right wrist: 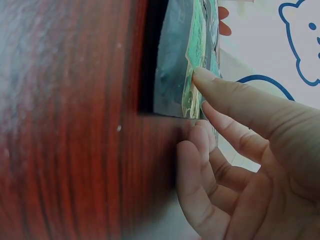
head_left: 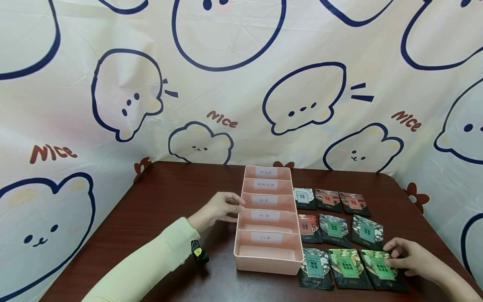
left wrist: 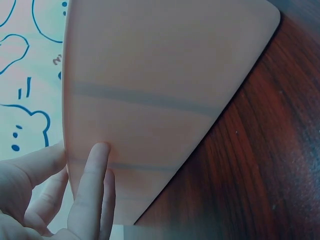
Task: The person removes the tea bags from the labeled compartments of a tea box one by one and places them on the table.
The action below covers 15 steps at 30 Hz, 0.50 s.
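Note:
A long pale pink box [head_left: 266, 266] with compartments in a row stands mid-table, labels with Chinese characters on its dividers. At its left side my left hand [head_left: 219, 209] holds the long wall; in the left wrist view, some fingertips reach the rim while other fingers [left wrist: 95, 175] lie against the outer face. Over on the right, my right hand [head_left: 409, 258] pinches the edge of a green-and-black tea packet [head_left: 385, 268], the nearest right one. The right wrist view has the thumb [right wrist: 215, 85] on the packet's printed face and the index finger behind its edge.
Several more tea packets lie in rows right of the box, among them a bright green one [head_left: 349, 268], a teal one [head_left: 367, 233] and a red one [head_left: 354, 203]. A patterned cloth [head_left: 249, 96] hangs behind the dark wooden table [head_left: 181, 188].

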Each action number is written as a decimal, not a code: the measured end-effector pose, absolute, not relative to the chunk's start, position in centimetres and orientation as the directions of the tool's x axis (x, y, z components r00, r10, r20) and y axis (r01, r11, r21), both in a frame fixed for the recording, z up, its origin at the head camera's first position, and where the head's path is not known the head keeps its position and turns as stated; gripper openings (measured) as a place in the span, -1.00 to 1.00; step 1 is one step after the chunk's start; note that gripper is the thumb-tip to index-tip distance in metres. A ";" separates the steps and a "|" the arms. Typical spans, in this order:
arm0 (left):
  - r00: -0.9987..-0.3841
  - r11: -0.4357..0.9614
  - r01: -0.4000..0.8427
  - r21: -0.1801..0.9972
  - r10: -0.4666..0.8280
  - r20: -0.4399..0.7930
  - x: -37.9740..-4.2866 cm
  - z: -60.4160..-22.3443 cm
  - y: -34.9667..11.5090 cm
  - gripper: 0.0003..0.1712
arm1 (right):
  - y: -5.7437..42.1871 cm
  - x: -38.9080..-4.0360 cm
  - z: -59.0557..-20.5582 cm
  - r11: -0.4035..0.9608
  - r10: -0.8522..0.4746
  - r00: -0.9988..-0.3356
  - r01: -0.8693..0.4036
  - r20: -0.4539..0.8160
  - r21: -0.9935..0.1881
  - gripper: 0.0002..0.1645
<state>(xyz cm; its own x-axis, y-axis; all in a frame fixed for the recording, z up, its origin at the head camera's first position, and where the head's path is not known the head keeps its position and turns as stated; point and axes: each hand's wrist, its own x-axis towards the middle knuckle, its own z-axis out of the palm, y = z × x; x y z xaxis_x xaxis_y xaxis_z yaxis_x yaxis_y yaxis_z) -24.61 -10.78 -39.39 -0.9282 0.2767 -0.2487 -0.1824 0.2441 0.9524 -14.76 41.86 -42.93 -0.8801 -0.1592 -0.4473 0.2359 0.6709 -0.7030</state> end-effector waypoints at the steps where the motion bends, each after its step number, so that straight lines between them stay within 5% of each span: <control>1: -0.928 0.245 -0.182 0.952 0.276 -0.248 -24.6 -39.4 -10.8 -0.75 | 41.9 -14.8 -42.9 0.672 -0.159 -0.880 0.234 -0.447 -0.702 -0.47; 15: -0.929 0.238 -0.184 0.954 0.274 -0.247 -24.5 -39.4 -10.8 -0.75 | 41.7 -14.8 -43.0 0.679 -0.123 -0.886 0.254 -0.448 -0.689 -0.45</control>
<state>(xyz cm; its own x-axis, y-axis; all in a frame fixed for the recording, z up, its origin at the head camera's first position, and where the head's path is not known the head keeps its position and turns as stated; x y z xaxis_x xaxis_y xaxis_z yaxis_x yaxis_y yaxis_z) -24.54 -10.78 -39.43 -0.9295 0.2738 -0.2471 -0.1835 0.2378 0.9538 -14.81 41.68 -43.00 -0.8858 -0.1228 -0.4476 0.2539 0.6790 -0.6888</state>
